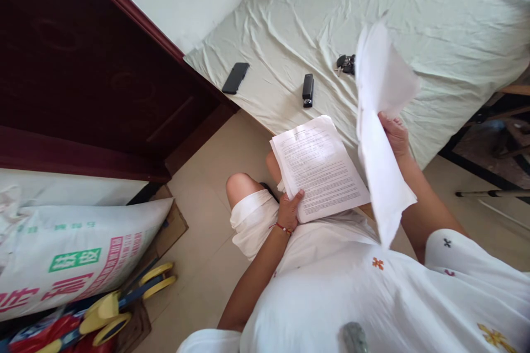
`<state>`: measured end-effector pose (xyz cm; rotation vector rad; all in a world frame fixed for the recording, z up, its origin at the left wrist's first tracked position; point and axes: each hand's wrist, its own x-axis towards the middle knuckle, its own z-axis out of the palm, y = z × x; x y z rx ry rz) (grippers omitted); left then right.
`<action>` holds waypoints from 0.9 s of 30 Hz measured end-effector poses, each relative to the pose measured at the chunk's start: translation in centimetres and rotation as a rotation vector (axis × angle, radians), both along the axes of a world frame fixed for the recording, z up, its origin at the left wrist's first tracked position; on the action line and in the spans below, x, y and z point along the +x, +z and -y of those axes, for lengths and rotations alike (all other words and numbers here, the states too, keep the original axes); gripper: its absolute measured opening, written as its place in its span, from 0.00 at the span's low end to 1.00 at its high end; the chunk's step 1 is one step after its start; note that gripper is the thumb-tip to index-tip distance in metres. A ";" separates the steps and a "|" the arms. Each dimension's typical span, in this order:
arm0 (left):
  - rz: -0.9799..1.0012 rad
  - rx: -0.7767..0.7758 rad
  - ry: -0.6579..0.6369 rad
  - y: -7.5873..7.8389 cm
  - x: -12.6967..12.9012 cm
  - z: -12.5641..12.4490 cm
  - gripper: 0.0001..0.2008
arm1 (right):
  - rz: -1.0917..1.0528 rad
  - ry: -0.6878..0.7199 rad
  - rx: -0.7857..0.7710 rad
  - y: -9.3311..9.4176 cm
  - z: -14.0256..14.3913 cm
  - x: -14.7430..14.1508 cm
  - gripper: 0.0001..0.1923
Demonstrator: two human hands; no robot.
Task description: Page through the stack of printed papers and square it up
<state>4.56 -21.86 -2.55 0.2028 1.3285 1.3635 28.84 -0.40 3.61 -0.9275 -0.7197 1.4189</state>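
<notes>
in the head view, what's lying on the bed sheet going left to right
phone → stapler → bunch of keys, partly hidden behind the loose sheets lifted in the right hand

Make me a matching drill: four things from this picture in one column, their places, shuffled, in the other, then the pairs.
Things:
1. phone
2. stapler
3. printed stack
4. raised sheets

Places:
A. in the right hand
B. on the bed, near its left edge
C. in the left hand, over the lap
D. on the bed, between the phone and the keys

Pairs: 1-B, 2-D, 3-C, 4-A
</notes>
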 end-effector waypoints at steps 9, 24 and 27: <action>-0.085 0.024 -0.024 -1.5 -0.2 0.3 0.28 | 0.539 0.174 0.190 -1.5 1.0 -1.6 0.13; -0.033 0.037 -0.014 -0.7 0.0 0.0 0.23 | 1.122 0.358 0.326 -1.7 0.2 -1.6 0.16; -0.032 0.043 -0.022 -0.8 -0.1 0.1 0.24 | 1.100 0.361 0.296 -1.3 0.3 -1.5 0.17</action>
